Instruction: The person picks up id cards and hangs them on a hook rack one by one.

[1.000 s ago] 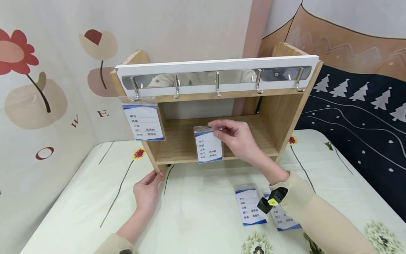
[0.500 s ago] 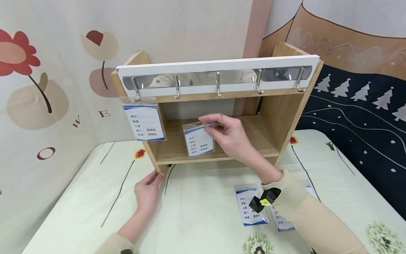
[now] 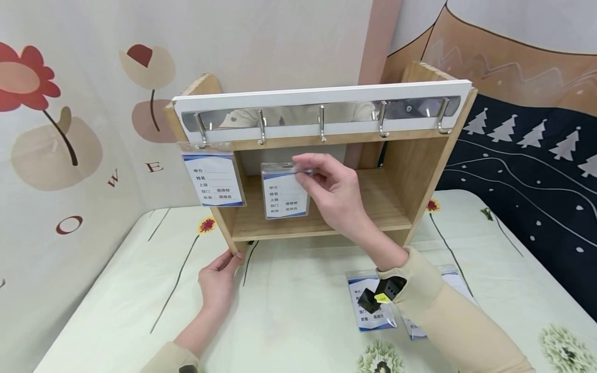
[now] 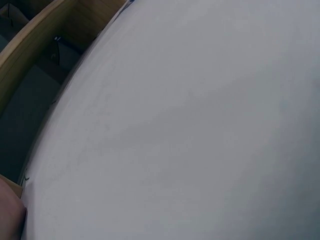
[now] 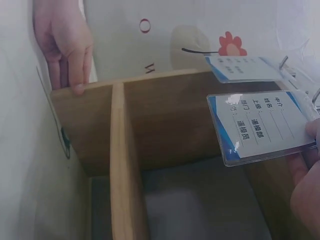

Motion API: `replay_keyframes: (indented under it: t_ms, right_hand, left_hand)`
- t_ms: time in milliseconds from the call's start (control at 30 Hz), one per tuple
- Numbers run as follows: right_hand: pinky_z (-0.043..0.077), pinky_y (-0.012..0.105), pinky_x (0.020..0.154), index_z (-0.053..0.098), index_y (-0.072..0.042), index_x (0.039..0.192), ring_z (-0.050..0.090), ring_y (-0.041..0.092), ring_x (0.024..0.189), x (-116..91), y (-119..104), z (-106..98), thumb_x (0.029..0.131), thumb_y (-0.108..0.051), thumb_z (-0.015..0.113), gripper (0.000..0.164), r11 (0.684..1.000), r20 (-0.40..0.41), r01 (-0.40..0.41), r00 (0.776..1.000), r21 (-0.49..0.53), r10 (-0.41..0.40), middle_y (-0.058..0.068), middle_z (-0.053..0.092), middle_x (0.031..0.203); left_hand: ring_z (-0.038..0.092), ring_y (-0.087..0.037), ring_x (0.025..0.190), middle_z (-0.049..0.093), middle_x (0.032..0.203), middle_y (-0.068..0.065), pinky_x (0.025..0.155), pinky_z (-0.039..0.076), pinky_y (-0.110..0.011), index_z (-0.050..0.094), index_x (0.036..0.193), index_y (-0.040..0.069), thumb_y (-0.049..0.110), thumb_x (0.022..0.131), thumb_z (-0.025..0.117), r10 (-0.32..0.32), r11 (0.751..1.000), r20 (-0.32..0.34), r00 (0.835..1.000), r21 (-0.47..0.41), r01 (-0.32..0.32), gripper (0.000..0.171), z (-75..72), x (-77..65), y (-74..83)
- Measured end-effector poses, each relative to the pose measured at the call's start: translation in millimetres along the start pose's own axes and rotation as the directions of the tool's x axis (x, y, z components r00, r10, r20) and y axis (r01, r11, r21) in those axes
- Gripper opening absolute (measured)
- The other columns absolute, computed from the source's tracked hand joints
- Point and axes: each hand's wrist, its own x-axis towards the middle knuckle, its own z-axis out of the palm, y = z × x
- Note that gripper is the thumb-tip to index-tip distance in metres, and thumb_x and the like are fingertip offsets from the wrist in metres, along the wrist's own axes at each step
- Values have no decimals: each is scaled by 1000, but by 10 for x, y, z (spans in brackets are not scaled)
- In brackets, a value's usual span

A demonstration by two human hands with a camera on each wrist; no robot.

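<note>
A badge in a clear plastic holder is pinched at its upper right corner by my right hand. It hangs in front of the opening of a wooden shelf, below the second hook from the left. Another badge hangs from the leftmost hook. My left hand grips the lower left corner of the shelf's side panel. In the right wrist view the held badge appears close up, with fingers at its edge. Only a sliver of the left hand shows in the left wrist view.
Two more badges lie on the floral cloth: one badge in plain sight, the other badge partly covered by the right sleeve. A white rail with several metal hooks runs along the shelf top.
My right hand has moved left and up with the badge, from the middle of the shelf to beneath the second hook. The left hand stays at the shelf corner.
</note>
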Motion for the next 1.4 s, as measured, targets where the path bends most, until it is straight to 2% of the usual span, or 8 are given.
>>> replay_keyframes:
  t_ms: [200, 433, 567, 733, 800, 1000, 1167, 1400]
  right_hand:
    - [54, 22, 74, 66, 13, 117, 66, 14, 94, 69, -48, 90, 91, 19, 65, 27, 997, 0, 71, 997, 34, -71, 22, 71, 103]
    - [47, 21, 64, 68, 13, 114, 62, 14, 84, 139, -89, 157, 90, 19, 65, 25, 990, -5, 135, 991, 31, -135, 22, 71, 99]
    - [47, 21, 65, 68, 13, 112, 61, 13, 84, 176, -99, 173, 89, 19, 66, 23, 989, -23, 144, 989, 36, -143, 22, 72, 97]
    - [52, 21, 70, 68, 13, 108, 63, 11, 87, 211, -114, 201, 89, 19, 66, 20, 990, -32, 130, 991, 60, -128, 23, 71, 97]
    - [52, 21, 70, 68, 13, 107, 63, 10, 87, 220, -121, 210, 89, 19, 66, 19, 990, -34, 127, 992, 59, -126, 23, 71, 98]
    - [55, 22, 74, 68, 13, 108, 63, 9, 89, 273, -136, 227, 90, 18, 65, 19, 987, -36, 159, 987, 22, -159, 24, 71, 101]
    - [58, 26, 76, 68, 14, 109, 65, 13, 91, 311, -145, 252, 90, 18, 63, 20, 982, -35, 190, 981, 14, -189, 24, 71, 104]
    - [54, 23, 71, 70, 12, 110, 64, 18, 86, 329, -145, 285, 93, 13, 65, 18, 965, -32, 255, 966, -65, -258, 21, 71, 104]
  left_hand:
    - [63, 14, 84, 67, 123, -24, 78, 48, -5, 66, 130, -4, 14, 98, 72, -5, 1000, -2, 1000, 13, 5, 38, -4, 3, -7]
    - [63, 14, 84, 67, 123, -24, 78, 48, -5, 66, 130, -3, 13, 98, 71, -9, 1000, 0, 1000, 9, 9, 37, 2, -12, 1]
    - [63, 12, 88, 67, 123, -23, 79, 48, -5, 66, 131, -3, 14, 98, 71, -7, 1000, 1, 1000, 24, 7, 36, 2, -10, -5]
    - [66, -1, 100, 68, 124, -22, 78, 49, -5, 67, 130, -1, 14, 99, 70, -4, 999, 1, 1000, 46, 4, 35, -2, 1, -9]
    - [66, -2, 100, 68, 123, -21, 78, 49, -6, 67, 130, -1, 13, 99, 70, -4, 999, -2, 1000, 39, 4, 34, -1, 4, -6]
    - [63, 11, 88, 68, 123, -22, 78, 49, -6, 67, 130, -1, 13, 99, 70, -1, 1000, 2, 1000, 25, 1, 35, -2, 1, 7]
    - [61, 13, 88, 68, 123, -22, 79, 48, -5, 67, 130, -1, 14, 99, 70, -8, 1000, 1, 1000, 27, 8, 35, -1, -8, 24]
    - [65, -3, 106, 70, 122, -20, 80, 46, -4, 68, 131, 1, 15, 99, 70, -18, 998, -11, 1000, 62, 19, 35, 7, -1, 15]
